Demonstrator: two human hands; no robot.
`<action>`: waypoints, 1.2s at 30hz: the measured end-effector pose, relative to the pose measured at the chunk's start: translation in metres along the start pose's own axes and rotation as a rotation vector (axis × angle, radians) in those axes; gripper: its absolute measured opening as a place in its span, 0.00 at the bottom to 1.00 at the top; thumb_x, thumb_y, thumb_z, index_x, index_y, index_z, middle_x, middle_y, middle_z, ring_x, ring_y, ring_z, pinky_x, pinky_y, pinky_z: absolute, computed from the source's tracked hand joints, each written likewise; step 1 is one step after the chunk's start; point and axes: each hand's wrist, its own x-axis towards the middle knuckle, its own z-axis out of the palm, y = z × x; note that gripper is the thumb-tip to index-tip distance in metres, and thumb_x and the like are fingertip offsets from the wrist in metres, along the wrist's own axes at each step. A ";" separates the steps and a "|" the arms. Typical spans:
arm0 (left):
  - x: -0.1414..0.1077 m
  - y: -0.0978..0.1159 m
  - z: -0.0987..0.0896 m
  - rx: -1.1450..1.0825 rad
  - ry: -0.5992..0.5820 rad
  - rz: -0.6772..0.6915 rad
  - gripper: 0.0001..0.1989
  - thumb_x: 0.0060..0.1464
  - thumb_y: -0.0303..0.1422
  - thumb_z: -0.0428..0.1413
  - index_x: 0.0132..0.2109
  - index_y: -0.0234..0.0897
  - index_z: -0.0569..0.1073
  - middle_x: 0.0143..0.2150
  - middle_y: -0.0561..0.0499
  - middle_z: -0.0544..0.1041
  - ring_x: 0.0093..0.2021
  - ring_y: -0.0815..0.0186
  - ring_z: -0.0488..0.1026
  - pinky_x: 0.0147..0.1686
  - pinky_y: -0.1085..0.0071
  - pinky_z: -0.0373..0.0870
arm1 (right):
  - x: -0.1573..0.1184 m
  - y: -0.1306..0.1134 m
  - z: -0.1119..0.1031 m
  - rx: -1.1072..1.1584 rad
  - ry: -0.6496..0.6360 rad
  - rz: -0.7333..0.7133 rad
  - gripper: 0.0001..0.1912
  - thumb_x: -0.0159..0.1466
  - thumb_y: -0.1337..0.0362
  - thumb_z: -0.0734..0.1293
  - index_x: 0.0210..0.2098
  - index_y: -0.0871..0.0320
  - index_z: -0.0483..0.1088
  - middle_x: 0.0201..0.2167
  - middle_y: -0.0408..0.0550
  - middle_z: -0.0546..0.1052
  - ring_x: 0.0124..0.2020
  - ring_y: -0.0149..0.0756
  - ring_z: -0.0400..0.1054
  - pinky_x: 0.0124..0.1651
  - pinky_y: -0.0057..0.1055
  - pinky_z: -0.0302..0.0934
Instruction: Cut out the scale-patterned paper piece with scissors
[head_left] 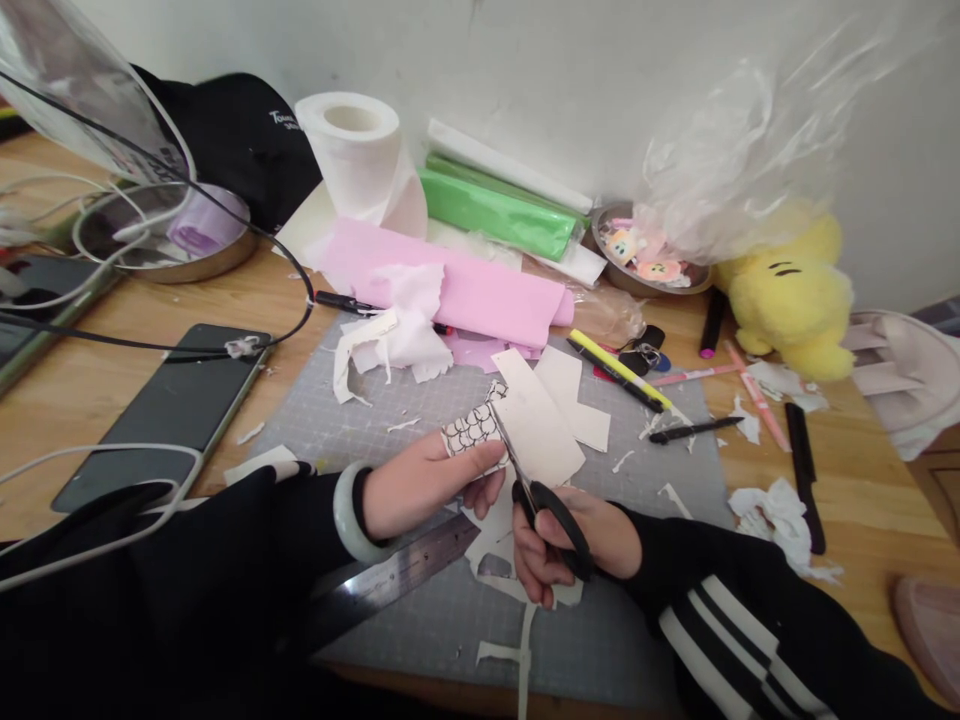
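Note:
My left hand [439, 478] pinches a white paper piece [474, 428] drawn with black scale-like outlines. In my right hand [551, 555] is a pair of scissors [574, 528] with black handles, fingers through the loops. The scissor blades lie along the edge between the patterned piece and a plain white card strip [534, 425]; whether they are open or closed I cannot make out. Below both hands, white paper scraps [499, 575] lie on a grey cutting mat [420, 640]. A metal ruler [424, 560] rests under my left wrist.
Pink paper [457, 285], a tissue roll [352, 150] and green packets [499, 205] lie at the back. Left are a phone [165, 415] and cables. Right are a yellow marker [619, 370], pens, a crumpled tissue [772, 515], a metal bowl [607, 265] and a yellow plush toy [787, 290].

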 end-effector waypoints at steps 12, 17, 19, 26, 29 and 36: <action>-0.001 0.001 -0.001 -0.002 0.000 -0.010 0.23 0.56 0.45 0.44 0.21 0.35 0.66 0.18 0.53 0.66 0.22 0.69 0.64 0.28 0.72 0.63 | -0.003 0.001 -0.001 0.020 -0.015 -0.033 0.23 0.56 0.47 0.65 0.26 0.63 0.59 0.14 0.39 0.62 0.20 0.26 0.64 0.19 0.21 0.58; -0.001 0.001 0.000 -0.003 -0.003 -0.013 0.23 0.56 0.45 0.44 0.21 0.35 0.66 0.17 0.53 0.66 0.22 0.70 0.63 0.27 0.73 0.62 | -0.002 0.001 0.000 -0.006 -0.004 -0.018 0.24 0.56 0.46 0.65 0.26 0.62 0.58 0.14 0.39 0.62 0.19 0.26 0.63 0.18 0.21 0.57; -0.001 0.001 0.000 -0.005 0.006 -0.010 0.23 0.56 0.44 0.44 0.21 0.34 0.66 0.18 0.53 0.66 0.22 0.70 0.63 0.27 0.73 0.63 | -0.002 0.000 0.001 -0.025 0.008 -0.007 0.24 0.56 0.46 0.65 0.26 0.62 0.58 0.14 0.39 0.62 0.18 0.25 0.62 0.18 0.20 0.56; 0.000 0.000 -0.001 0.006 -0.020 0.003 0.22 0.57 0.43 0.44 0.21 0.34 0.66 0.18 0.53 0.66 0.22 0.70 0.64 0.28 0.72 0.63 | -0.004 0.000 0.000 0.000 0.013 -0.001 0.23 0.56 0.47 0.66 0.28 0.63 0.59 0.15 0.39 0.64 0.19 0.25 0.63 0.19 0.21 0.57; 0.000 0.001 -0.001 0.017 -0.019 -0.006 0.22 0.57 0.43 0.44 0.21 0.34 0.66 0.18 0.53 0.66 0.23 0.69 0.64 0.29 0.72 0.63 | -0.003 0.001 0.000 0.011 0.025 0.006 0.23 0.55 0.47 0.66 0.27 0.62 0.59 0.14 0.39 0.64 0.18 0.26 0.63 0.18 0.21 0.57; -0.001 0.002 -0.001 0.030 -0.023 -0.011 0.22 0.57 0.43 0.44 0.21 0.35 0.66 0.18 0.54 0.66 0.22 0.70 0.64 0.28 0.72 0.63 | 0.004 0.000 0.002 0.056 0.045 0.029 0.26 0.53 0.43 0.66 0.21 0.61 0.57 0.09 0.38 0.61 0.16 0.27 0.62 0.16 0.22 0.58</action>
